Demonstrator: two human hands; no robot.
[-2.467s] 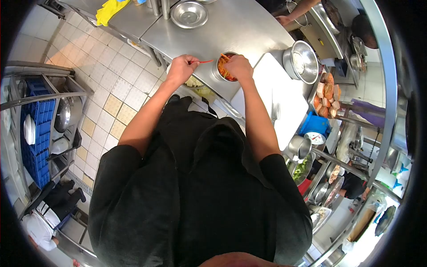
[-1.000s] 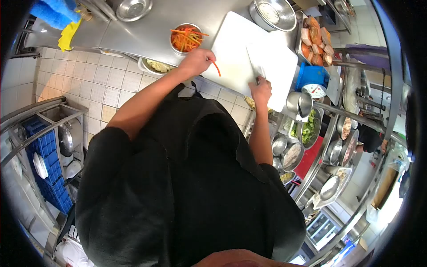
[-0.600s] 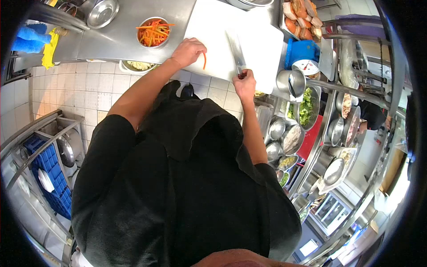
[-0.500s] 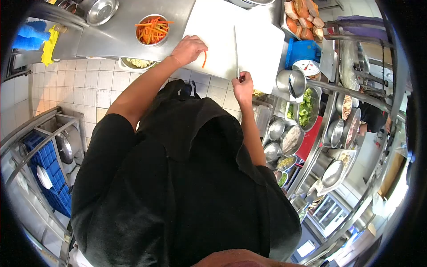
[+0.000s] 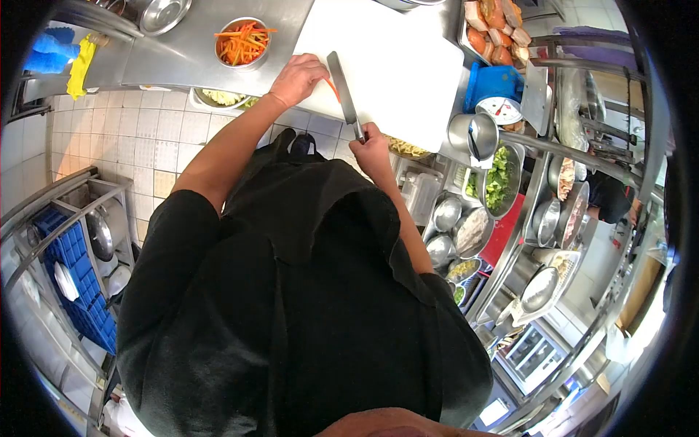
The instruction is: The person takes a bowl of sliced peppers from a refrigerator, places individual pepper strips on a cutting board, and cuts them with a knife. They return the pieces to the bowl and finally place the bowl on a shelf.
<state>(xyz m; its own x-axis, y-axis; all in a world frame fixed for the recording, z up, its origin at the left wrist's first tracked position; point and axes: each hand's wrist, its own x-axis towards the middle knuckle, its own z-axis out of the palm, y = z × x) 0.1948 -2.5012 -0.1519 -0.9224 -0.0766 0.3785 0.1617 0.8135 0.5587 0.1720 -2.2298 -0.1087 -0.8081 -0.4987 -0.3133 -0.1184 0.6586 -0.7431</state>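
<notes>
On the white cutting board point(image 5: 397, 65), an orange carrot strip point(image 5: 332, 89) runs from the fingertips of my left hand point(image 5: 300, 79) toward the knife blade. My left hand is closed on the strip's upper end, at the board's left edge. The handle of a long kitchen knife point(image 5: 342, 89) is in my closed right hand point(image 5: 372, 150), near the board's front edge. Its flat, wide blade points away from me and leans left, with the strip close to its left side. Left of the board stands a metal bowl point(image 5: 251, 66) full of carrot strips point(image 5: 242, 44).
A metal pan point(image 5: 165, 14) sits at the far left of the steel counter point(image 5: 171, 54). To the right are a tray of meat chunks point(image 5: 497, 36), a blue scale point(image 5: 492, 87), a metal pot point(image 5: 472, 135) and a bowl of green leaves point(image 5: 499, 178). A blue crate point(image 5: 76, 273) is at lower left.
My right hand and the knife have moved left, bringing the blade beside the carrot strip. The blade has tilted and shows its flat side. My left hand has shifted slightly left.
</notes>
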